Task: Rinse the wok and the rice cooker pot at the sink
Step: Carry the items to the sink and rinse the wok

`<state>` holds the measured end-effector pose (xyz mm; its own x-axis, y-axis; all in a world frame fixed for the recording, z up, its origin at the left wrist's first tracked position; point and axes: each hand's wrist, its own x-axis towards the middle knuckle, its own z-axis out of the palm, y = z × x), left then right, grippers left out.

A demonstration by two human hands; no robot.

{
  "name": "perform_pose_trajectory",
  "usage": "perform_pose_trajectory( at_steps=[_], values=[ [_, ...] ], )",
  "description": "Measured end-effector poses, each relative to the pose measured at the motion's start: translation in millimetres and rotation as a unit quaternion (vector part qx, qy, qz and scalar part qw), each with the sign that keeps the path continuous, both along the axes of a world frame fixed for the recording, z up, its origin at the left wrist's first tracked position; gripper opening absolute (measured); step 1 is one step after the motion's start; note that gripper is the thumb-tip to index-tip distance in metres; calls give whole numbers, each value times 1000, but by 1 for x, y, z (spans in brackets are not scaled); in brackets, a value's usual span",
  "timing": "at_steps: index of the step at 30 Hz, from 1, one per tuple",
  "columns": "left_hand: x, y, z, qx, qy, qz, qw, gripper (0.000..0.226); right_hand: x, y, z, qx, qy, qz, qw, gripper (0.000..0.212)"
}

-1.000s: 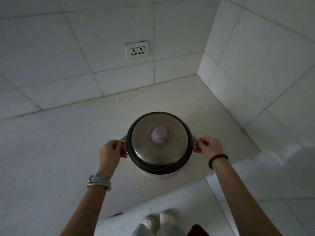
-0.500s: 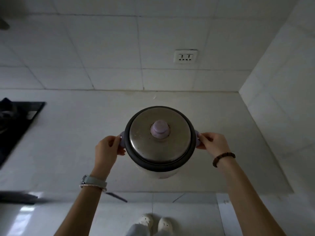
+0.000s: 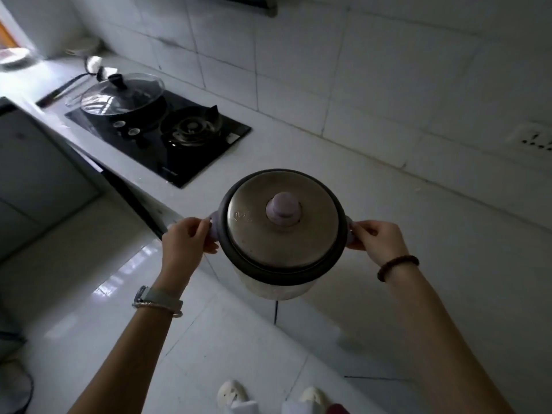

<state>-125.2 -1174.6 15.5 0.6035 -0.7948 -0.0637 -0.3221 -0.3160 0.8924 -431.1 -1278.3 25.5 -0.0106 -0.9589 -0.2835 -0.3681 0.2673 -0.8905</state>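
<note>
1. We hold the rice cooker (image 3: 277,286) up in the air by its two side handles, over the edge of the counter (image 3: 433,240) and the floor (image 3: 89,294).
2. Our left hand (image 3: 185,243) has its fingers curled round the left lilac handle, and our right hand (image 3: 378,242) grasps the right one.
3. The metal lid (image 3: 254,234) is on, lilac knob (image 3: 283,212) up.
4. The wok (image 3: 143,110) sits on the black stove (image 3: 191,156) at far left, with a glass lid (image 3: 119,94) on it.
5. There is a wall socket (image 3: 534,138) at right, a watch (image 3: 155,297) on our left wrist and a bead bracelet (image 3: 397,265) on our right.

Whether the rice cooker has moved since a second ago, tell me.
Yes. The rice cooker has moved left, away from the wall socket, toward the stove.
</note>
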Motion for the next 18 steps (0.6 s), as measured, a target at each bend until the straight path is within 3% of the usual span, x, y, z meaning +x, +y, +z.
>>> perform_pose_trajectory(
  at_steps=[18],
  values=[
    [254, 170, -9, -27, -7, 242, 970, 21, 343, 24, -14, -9, -34, 253, 967, 11]
  ],
)
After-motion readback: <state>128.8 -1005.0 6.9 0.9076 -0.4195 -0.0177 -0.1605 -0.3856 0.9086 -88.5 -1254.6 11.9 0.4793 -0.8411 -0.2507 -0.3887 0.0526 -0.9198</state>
